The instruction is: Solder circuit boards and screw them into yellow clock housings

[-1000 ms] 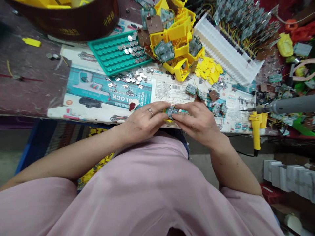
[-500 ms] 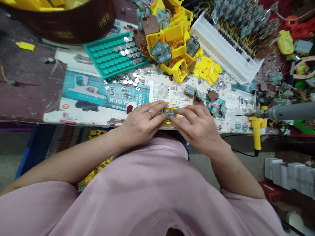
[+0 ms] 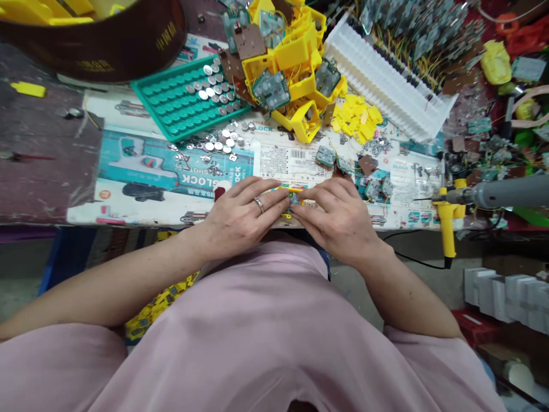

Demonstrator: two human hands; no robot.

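A small yellow plastic case (image 3: 287, 214) with a green circuit board (image 3: 294, 198) inside lies at the table's front edge, between my hands. My left hand (image 3: 246, 209), with a ring on one finger, closes on the case from the left, its fingertips over the board. From the right, my right hand (image 3: 332, 214) grips the same case with its fingertips. The fingers cover much of the case. Just beyond my right hand sit loose circuit boards (image 3: 326, 155) with brown pieces. Silvery button cells (image 3: 223, 140) are scattered past my left hand.
A green tray (image 3: 160, 106) holds several button cells. Behind it are piled yellow cases (image 3: 295, 51), a white foam block (image 3: 386, 80) and small yellow pieces (image 3: 357, 118). A soldering iron (image 3: 506, 193) juts in from the right over a yellow stand (image 3: 446, 229). A brown tub (image 3: 141, 46) stands back left.
The view has shifted slightly, so the table things appear a little further left. My fingers have closed in over the board, covering more of it; both hands stay on the case.
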